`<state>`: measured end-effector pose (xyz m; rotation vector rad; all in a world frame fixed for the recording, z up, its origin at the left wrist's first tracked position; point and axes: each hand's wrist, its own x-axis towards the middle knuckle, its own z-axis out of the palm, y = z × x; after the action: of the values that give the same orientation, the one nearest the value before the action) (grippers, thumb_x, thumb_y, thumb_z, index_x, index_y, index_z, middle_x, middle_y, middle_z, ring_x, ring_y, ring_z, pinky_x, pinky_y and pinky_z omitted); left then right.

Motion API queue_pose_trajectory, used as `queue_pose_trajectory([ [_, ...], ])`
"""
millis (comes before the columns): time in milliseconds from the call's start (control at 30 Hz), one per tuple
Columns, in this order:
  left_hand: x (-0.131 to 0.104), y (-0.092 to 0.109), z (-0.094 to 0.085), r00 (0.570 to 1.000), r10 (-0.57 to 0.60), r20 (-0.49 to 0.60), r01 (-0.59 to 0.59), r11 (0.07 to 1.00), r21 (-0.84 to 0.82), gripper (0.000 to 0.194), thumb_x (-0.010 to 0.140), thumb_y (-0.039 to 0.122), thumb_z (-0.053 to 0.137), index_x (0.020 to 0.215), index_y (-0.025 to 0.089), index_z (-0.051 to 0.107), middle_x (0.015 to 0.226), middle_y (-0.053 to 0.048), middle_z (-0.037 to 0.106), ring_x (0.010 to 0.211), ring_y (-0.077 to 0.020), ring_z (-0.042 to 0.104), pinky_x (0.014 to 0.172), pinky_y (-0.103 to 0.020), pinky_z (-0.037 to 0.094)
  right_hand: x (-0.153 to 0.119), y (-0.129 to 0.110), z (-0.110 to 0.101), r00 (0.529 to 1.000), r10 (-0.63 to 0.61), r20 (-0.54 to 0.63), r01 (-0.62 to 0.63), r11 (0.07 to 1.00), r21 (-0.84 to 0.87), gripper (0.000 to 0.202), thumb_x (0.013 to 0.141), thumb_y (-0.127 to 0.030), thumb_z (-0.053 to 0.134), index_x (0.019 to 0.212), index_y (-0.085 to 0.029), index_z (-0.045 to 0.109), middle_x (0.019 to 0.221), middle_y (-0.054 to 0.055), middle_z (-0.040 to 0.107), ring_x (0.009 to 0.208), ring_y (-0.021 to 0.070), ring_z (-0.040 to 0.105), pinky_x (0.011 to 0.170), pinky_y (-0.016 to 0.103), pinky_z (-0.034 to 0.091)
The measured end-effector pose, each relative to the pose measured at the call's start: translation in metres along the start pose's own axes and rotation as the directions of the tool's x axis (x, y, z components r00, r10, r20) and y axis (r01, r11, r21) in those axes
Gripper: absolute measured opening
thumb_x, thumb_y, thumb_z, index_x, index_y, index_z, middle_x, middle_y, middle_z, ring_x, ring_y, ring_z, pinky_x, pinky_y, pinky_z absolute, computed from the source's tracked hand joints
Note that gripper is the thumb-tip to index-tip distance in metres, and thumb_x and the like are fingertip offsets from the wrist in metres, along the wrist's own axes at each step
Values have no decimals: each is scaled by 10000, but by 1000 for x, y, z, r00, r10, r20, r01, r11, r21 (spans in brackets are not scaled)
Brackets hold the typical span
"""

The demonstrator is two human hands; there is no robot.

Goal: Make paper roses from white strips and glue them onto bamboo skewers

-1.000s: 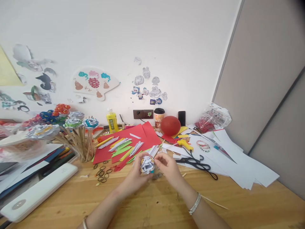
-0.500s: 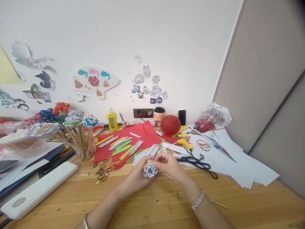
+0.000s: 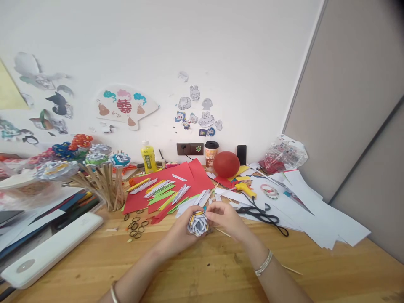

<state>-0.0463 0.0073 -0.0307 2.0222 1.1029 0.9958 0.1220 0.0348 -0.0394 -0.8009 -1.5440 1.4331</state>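
A paper flower of white folded petals with some yellow ones sits in my left hand, whose fingers wrap round its left side and underside. With thumb and fingertips together, my right hand pinches the flower's upper right edge. A bit of blue shows between the two hands at that edge. The flower faces up toward me; its underside is hidden. Just beyond my hands, folded white, yellow and green paper strips lie on red paper sheets.
Black scissors and a yellow glue gun lie to the right, near white paper sheets. Several rubber bands are at left. A container of sticks, finished paper flowers, a bottle and a red balloon stand behind.
The flower has turned slightly more toward me, showing more of its centre. My right fingertips have shifted a little to the right along its edge.
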Motion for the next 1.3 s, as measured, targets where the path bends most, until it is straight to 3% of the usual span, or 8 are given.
queue_pose_trajectory([
  [133,0,-4,0,1000,-2,-9,2,1000,7,333,710,196,624,1008,206,477,935,-18,607,831,-167,574,733,-274,457,1,3,-1,992,-119,-47,108,977,-184,167,794,-325,585,758,-162,580,721,-1,578,671,127,560,637,246,466],
  [267,0,-6,1,1000,-5,-18,5,1000,16,350,707,187,623,1016,209,460,938,-17,605,836,-168,572,740,-280,457,0,4,0,962,-267,-60,222,890,-399,118,839,-254,528,762,-176,573,726,-1,586,676,130,563,613,233,460],
  [500,1,-9,2,998,-19,-54,21,999,49,378,709,186,625,1038,209,439,970,-35,598,865,-185,577,759,-302,464,-4,7,8,783,-620,-44,355,504,-788,170,879,-219,479,758,-177,591,758,60,588,758,199,537,686,321,427],
  [633,1,-12,2,998,-20,-66,24,998,63,381,718,175,606,1054,218,431,979,-36,605,874,-189,584,760,-303,467,-6,7,12,692,-721,33,350,296,-889,210,905,-189,438,773,-170,601,749,72,597,753,203,534,679,320,427],
  [733,1,-12,3,997,-14,-73,19,997,69,367,721,169,594,1047,223,435,971,-27,611,864,-184,590,753,-294,469,-7,7,14,648,-759,65,331,203,-921,215,905,-157,437,757,-167,593,716,62,591,728,194,527,669,310,427],
  [867,1,-10,3,996,-6,-86,13,997,77,352,718,172,592,1034,223,445,955,-20,615,845,-180,592,736,-283,469,-7,7,17,621,-779,86,315,147,-938,227,904,-132,426,745,-173,583,694,47,587,699,180,524,663,297,430],
  [1033,1,-9,2,995,-1,-96,9,996,86,360,704,171,598,1030,219,455,960,-25,618,842,-182,592,739,-288,469,-7,7,18,614,-786,71,293,143,-945,217,902,-126,425,757,-172,579,692,39,595,685,171,530,644,287,431],
  [1300,1,-8,2,995,2,-100,8,995,97,348,710,169,584,1033,216,462,950,-21,623,836,-178,593,735,-287,471,-7,5,20,640,-765,71,258,127,-958,269,918,-146,399,722,-178,580,667,36,591,645,173,524,607,285,412],
])
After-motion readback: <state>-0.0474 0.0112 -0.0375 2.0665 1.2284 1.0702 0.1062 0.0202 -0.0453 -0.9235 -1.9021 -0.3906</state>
